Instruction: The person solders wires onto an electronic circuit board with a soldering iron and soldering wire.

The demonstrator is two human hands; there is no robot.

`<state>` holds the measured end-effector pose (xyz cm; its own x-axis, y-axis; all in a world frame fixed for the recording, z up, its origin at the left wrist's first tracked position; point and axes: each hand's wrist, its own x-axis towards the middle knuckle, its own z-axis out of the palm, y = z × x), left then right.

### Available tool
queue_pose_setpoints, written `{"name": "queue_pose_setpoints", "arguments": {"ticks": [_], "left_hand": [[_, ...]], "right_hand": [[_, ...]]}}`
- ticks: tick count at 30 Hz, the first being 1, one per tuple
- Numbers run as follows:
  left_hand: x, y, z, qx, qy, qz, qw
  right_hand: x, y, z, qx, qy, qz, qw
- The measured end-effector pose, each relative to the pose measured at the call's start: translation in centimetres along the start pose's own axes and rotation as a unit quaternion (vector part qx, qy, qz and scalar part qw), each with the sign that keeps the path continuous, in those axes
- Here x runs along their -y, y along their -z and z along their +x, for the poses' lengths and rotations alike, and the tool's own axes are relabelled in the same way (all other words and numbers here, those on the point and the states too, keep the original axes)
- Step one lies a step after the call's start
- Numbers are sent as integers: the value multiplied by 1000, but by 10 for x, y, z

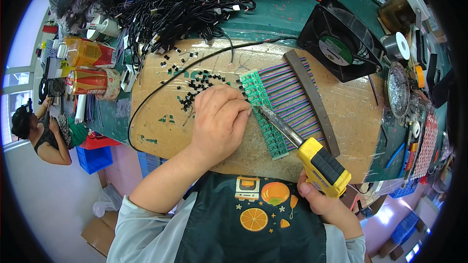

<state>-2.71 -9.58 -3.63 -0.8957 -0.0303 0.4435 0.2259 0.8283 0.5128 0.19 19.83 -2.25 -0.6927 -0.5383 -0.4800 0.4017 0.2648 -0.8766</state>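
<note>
My right hand [319, 197] grips the yellow and black handle of a soldering gun [324, 165]. Its metal tip meets the left side of a green circuit board panel [265, 117]. Right beside that tip, my left hand [219, 122] has its fingers pinched together at the board's left edge; whatever they hold is hidden. Rows of thin multicoloured wires [292, 102] run rightward from the board. A dark bar [312, 102] lies across those wires. Small black components [200, 85] are scattered on the brown work board [165, 112], just beyond my left hand.
A black fan [341, 44] stands at the far right, its cable [185, 65] curving across the work board. Bundled black cables [180, 9] are heaped at the far left, near bottles [90, 51]. A solder spool [396, 47] and metal dish [398, 90] sit right. Another person [46, 131] is at left.
</note>
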Motion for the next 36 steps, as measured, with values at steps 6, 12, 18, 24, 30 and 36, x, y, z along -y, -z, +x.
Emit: {"name": "queue_pose_setpoints", "arguments": {"ticks": [6,12,18,24,30,36], "left_hand": [[1,0,-1,-2,-2,-1,1000],[1,-1,-1,-6,-5,-4,1000],[1,0,-1,-5,-3,-1,1000],[1,2,0,-7,-10,6,1000],[12,25,-8,-7,2,44,999],[28,44,-11,-2,118,54,992]], "right_hand": [[-5,2,-1,10,6,2,1000],[-8,3,-2,12,18,-10,1000],[-6,1,-5,-8,14,85,996],[0,-4,-9,-53,10,153,987],[-3,-3,-6,-44,45,211,975],[-2,-6,-2,-40,59,228,971]]}}
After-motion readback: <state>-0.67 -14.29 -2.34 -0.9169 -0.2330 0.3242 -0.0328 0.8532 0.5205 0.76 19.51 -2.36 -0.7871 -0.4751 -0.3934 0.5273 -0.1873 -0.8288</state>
